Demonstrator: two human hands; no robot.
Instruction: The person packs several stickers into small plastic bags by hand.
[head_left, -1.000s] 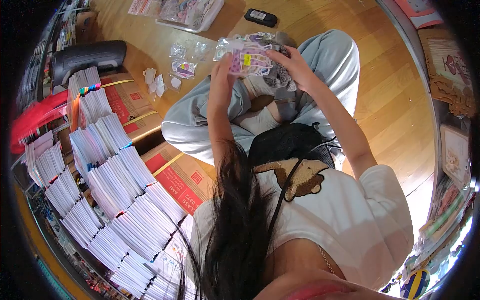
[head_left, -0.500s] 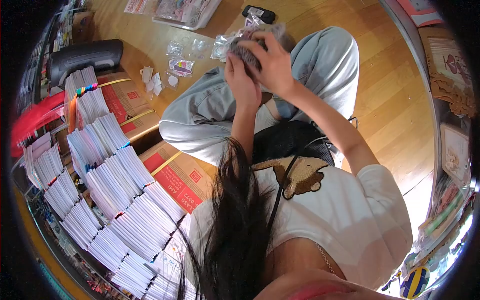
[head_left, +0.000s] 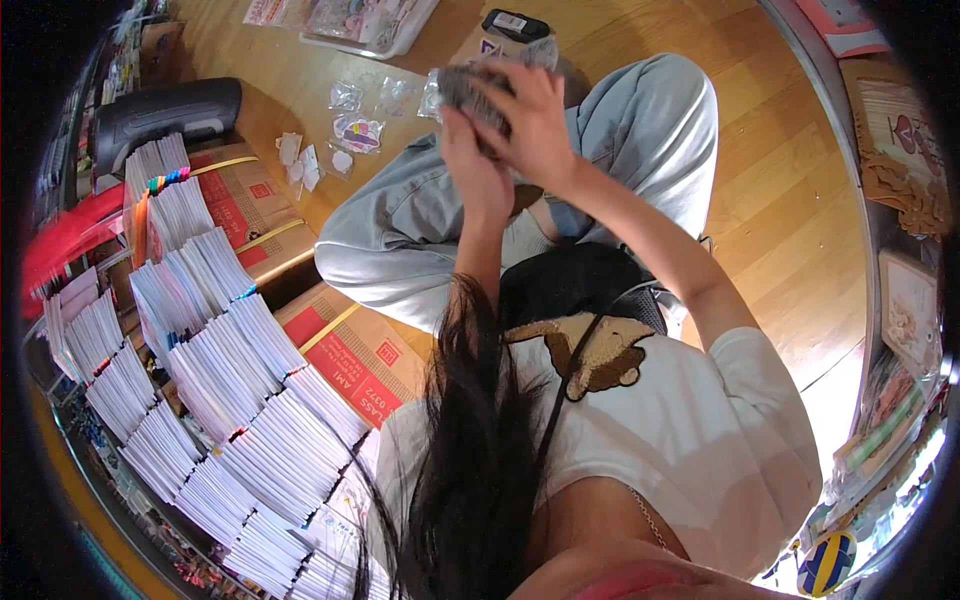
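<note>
A dark grey, fuzzy-looking item (head_left: 474, 94) is held between my two hands above my crossed legs; its exact kind does not show. Supporting it from below and the near side is my left hand (head_left: 476, 168), closed against it with the thumb along its edge. My right hand (head_left: 532, 118) lies over its top and right side, fingers bent round it. Just beyond the hands is a clear packet with a purple print (head_left: 492, 48). Several small clear packets (head_left: 357, 132) lie on the floor to the left of the hands.
A white tray of packets (head_left: 405, 45) stands at the far side, near a black case (head_left: 516, 25). White paper pieces (head_left: 311, 168) lie by my left knee. Stacked booklets (head_left: 235, 360) and cardboard boxes (head_left: 375, 350) line the left; shelving with wooden crafts (head_left: 905, 140) borders the right.
My hands and the grey item have shifted slightly left and toward me, and the item has turned. The purple-printed packet beyond them shows more clearly.
</note>
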